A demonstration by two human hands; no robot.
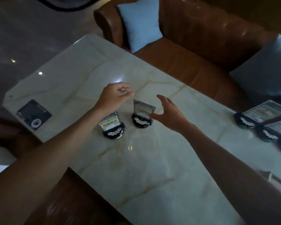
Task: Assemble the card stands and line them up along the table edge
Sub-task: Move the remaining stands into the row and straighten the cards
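Both bare arms reach over the table, left hand loosely curled and empty, right hand spread open beside a blurred card stand.

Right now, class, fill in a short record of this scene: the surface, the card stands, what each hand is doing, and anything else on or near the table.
surface: pale marble table
centre stands: two card stands, upright, apart; left one, right one
more stands: cluster at right edge, blurred, count unclear
left hand: above the left one, fingers loosely curled, holding nothing
right hand: open, beside the right one, contact unclear
other item: dark flat card near the far left corner
beyond table: brown sofa, blue cushion
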